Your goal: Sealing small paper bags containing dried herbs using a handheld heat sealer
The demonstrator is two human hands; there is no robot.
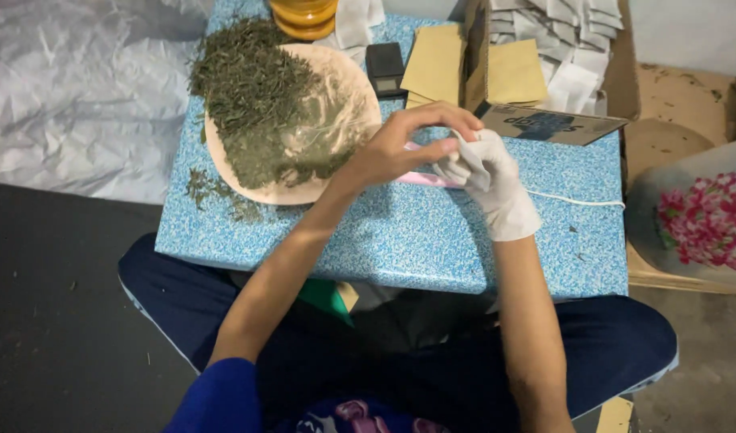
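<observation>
My bare left hand (400, 144) pinches the fingertips of the white glove worn on my right hand (490, 186), over a small blue speckled table (400, 232). The gloved fingers are bunched together. Under both hands lies a thin pink object (422, 180), partly hidden. A round beige tray (336, 172) heaped with dried green leaves (259, 96) sits at the table's left, close to my left wrist.
An amber jar (304, 16) and a small black scale (385, 68) stand at the back. Brown paper envelopes (436, 64) lie beside an open cardboard box (556, 120) of white sachets. A white cord (576, 200) runs right. A flowered dish (701, 216) sits to the right.
</observation>
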